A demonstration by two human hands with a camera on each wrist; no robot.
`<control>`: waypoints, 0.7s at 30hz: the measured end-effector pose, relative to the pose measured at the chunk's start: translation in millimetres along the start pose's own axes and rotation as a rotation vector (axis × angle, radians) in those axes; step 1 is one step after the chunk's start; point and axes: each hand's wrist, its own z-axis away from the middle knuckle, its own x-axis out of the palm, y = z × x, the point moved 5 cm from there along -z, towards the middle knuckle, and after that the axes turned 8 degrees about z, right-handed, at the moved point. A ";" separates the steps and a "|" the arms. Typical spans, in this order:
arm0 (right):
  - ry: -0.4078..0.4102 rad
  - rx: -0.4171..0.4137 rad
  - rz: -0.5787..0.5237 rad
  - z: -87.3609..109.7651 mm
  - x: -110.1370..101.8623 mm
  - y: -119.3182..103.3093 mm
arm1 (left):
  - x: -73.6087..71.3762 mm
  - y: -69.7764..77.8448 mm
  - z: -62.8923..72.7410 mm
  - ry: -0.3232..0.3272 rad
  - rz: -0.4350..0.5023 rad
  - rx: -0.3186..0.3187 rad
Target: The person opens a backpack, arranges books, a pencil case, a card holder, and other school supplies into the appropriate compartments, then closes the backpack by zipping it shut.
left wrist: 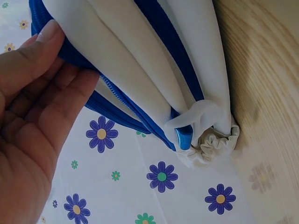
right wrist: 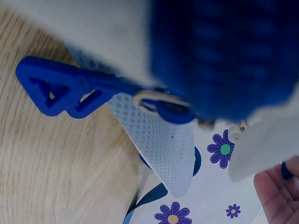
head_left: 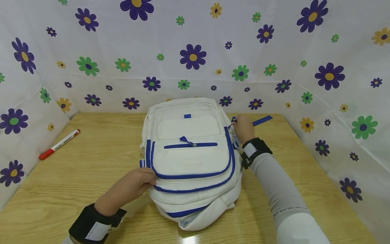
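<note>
A white backpack (head_left: 189, 159) with blue zipper trim lies on its back, front pockets upward. At its lower left my left hand (head_left: 140, 181) pinches the blue-trimmed pocket edge, thumb over it and fingers beneath. The left wrist view shows this hand (left wrist: 42, 107) beside a blue zipper (left wrist: 121, 100). My right hand (head_left: 244, 129) is at the backpack's upper right side, fingers curled round a small blue zipper pull (right wrist: 286, 171). In the right wrist view, another blue zipper pull (right wrist: 51, 88) hangs over pale mesh (right wrist: 156, 135); only part of the hand (right wrist: 280, 193) shows there.
A red-capped white marker (head_left: 59, 144) lies on the wooden table (head_left: 100, 145) to the left. Past my right hand, a blue strap end (head_left: 262, 120) sticks out. A flower-patterned cloth (head_left: 170, 34) hangs behind and along both sides.
</note>
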 end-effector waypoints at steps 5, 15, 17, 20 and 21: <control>-0.006 0.033 0.011 -0.3 3.6 0.9 | 0.7 -1.2 1.3 -0.015 0.008 0.004; -0.072 0.011 -0.079 -3.3 6.3 15.9 | -0.6 0.9 -2.5 -0.025 0.038 -0.040; -0.070 0.000 -0.088 -4.2 7.1 17.5 | -1.6 1.7 -2.2 -0.020 0.041 -0.044; -0.076 -0.014 -0.090 -4.2 7.5 16.9 | -3.1 2.7 -0.9 -0.010 0.045 -0.031; -0.078 -0.017 -0.091 -3.9 7.3 16.2 | -3.7 3.0 -0.4 -0.006 0.047 -0.027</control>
